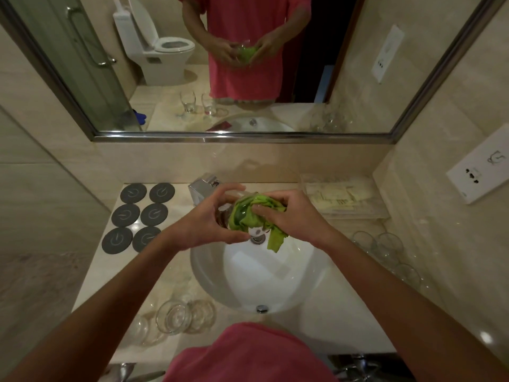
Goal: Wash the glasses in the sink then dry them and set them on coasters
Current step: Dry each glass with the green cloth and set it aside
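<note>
Over the white sink (pixel 275 282), my left hand (pixel 209 224) grips a clear glass (pixel 224 213), fingers curled round its side. My right hand (pixel 286 216) holds a green cloth (pixel 253 213) stuffed into and over the glass, with one end hanging down. Several dark round coasters (pixel 139 216) lie in two columns on the counter at the left, all bare. Clear glasses (pixel 176 317) stand at the sink's front left. More glasses (pixel 388 249) stand on the counter at the right.
A chrome tap (pixel 202 188) sits behind my hands. A clear tray of sachets (pixel 344 197) stands at the back right. A wall mirror (pixel 248 64) hangs above the counter and a socket plate (pixel 479 175) is on the right wall.
</note>
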`<control>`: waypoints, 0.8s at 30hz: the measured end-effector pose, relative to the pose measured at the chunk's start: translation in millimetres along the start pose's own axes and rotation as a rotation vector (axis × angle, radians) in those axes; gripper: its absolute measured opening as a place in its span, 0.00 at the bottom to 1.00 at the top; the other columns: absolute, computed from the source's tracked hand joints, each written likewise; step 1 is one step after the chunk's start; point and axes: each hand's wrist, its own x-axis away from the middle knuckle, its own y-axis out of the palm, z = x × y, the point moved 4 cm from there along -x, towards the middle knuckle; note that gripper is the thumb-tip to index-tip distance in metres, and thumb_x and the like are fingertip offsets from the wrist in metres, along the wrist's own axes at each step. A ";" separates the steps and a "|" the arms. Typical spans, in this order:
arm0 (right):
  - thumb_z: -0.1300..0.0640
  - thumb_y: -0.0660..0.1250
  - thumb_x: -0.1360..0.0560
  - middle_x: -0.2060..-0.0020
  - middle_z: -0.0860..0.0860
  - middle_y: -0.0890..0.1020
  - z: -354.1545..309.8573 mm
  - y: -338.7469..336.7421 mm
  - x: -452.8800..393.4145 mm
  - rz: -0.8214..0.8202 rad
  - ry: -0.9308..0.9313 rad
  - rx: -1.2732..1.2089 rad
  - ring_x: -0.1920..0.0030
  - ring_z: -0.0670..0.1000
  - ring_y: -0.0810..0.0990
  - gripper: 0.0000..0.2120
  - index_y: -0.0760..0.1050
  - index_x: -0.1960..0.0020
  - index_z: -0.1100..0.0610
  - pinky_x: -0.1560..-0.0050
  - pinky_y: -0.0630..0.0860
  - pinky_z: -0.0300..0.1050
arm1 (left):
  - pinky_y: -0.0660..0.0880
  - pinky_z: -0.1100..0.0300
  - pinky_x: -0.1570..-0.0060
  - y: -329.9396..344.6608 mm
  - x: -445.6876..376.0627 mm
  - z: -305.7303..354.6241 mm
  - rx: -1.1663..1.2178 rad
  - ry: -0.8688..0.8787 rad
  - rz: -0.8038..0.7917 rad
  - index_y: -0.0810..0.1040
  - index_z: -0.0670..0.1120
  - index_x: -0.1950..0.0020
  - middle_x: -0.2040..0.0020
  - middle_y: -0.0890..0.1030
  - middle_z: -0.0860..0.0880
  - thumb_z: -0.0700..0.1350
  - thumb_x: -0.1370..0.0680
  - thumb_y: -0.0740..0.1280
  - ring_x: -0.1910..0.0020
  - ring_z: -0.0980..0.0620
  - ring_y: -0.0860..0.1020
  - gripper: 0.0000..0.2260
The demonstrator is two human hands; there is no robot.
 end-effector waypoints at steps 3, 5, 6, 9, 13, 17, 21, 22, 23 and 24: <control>0.55 0.73 0.23 0.58 0.49 0.88 -7.6 -1.6 1.5 0.057 -0.089 -0.018 0.58 0.49 0.86 0.08 0.86 0.45 0.54 0.55 0.83 0.46 | 0.79 0.53 0.43 -0.8 -3.6 5.5 -0.091 0.026 -0.045 0.69 0.45 0.28 0.39 0.81 0.45 0.35 0.33 0.80 0.41 0.47 0.81 0.37; 0.55 0.71 0.21 0.57 0.51 0.87 -9.0 -3.1 3.9 0.166 -0.121 -0.104 0.57 0.51 0.86 0.08 0.85 0.45 0.56 0.53 0.84 0.49 | 0.79 0.59 0.46 0.3 -2.7 7.1 -0.077 0.062 0.035 0.73 0.42 0.32 0.44 0.84 0.47 0.31 0.32 0.78 0.44 0.49 0.83 0.31; 0.54 0.70 0.21 0.57 0.53 0.87 -6.8 -2.7 5.5 0.226 -0.103 -0.191 0.56 0.53 0.86 0.09 0.84 0.46 0.57 0.52 0.84 0.52 | 0.79 0.59 0.48 0.2 -1.0 5.6 -0.036 0.066 0.092 0.74 0.43 0.34 0.46 0.85 0.48 0.31 0.33 0.79 0.47 0.50 0.84 0.30; 0.50 0.68 0.19 0.52 0.60 0.86 8.7 1.4 5.6 0.368 0.057 -0.565 0.50 0.60 0.86 0.12 0.79 0.43 0.59 0.46 0.82 0.60 | 0.81 0.51 0.53 -2.2 3.7 -4.6 0.196 0.055 0.268 0.75 0.44 0.35 0.46 0.84 0.44 0.40 0.38 0.81 0.49 0.45 0.84 0.33; 0.54 0.71 0.24 0.44 0.59 0.82 17.2 7.8 6.6 0.396 0.126 -0.740 0.44 0.60 0.83 0.14 0.73 0.41 0.55 0.46 0.82 0.57 | 0.80 0.47 0.46 4.0 2.7 -5.1 0.361 0.095 0.352 0.72 0.42 0.35 0.45 0.83 0.43 0.41 0.39 0.79 0.46 0.43 0.82 0.34; 0.65 0.62 0.22 0.48 0.51 0.80 5.9 23.9 7.1 0.326 0.089 -0.568 0.56 0.45 0.81 0.18 0.68 0.35 0.50 0.59 0.78 0.43 | 0.79 0.48 0.49 24.7 -6.2 0.8 0.508 0.095 0.291 0.70 0.45 0.35 0.43 0.80 0.40 0.38 0.37 0.78 0.43 0.40 0.80 0.33; 0.47 0.57 0.24 0.48 0.58 0.83 -2.7 39.3 0.1 0.201 0.125 -0.783 0.50 0.53 0.82 0.24 0.78 0.38 0.62 0.48 0.77 0.52 | 0.79 0.47 0.48 37.5 -11.8 2.2 0.543 0.081 0.380 0.69 0.47 0.33 0.38 0.76 0.35 0.43 0.34 0.78 0.36 0.35 0.76 0.32; 0.43 0.57 0.24 0.47 0.59 0.84 -2.2 41.8 -0.6 0.205 0.144 -0.788 0.47 0.55 0.82 0.27 0.78 0.38 0.62 0.43 0.77 0.55 | 0.79 0.48 0.47 39.6 -12.4 2.7 0.539 0.081 0.403 0.69 0.47 0.33 0.37 0.76 0.36 0.44 0.34 0.78 0.35 0.36 0.76 0.32; 0.41 0.56 0.24 0.44 0.59 0.84 -0.7 43.7 -1.2 0.237 0.158 -0.784 0.43 0.55 0.83 0.28 0.79 0.37 0.61 0.38 0.77 0.56 | 0.79 0.50 0.48 42.1 -12.9 4.5 0.539 0.081 0.423 0.69 0.47 0.33 0.37 0.77 0.38 0.46 0.33 0.78 0.35 0.39 0.77 0.32; 0.38 0.57 0.24 0.42 0.58 0.84 0.0 44.8 -1.2 0.283 0.165 -0.770 0.41 0.56 0.82 0.29 0.79 0.36 0.59 0.35 0.77 0.58 | 0.80 0.53 0.49 44.1 -13.9 6.4 0.533 0.080 0.441 0.69 0.46 0.32 0.37 0.78 0.40 0.46 0.32 0.78 0.36 0.42 0.78 0.32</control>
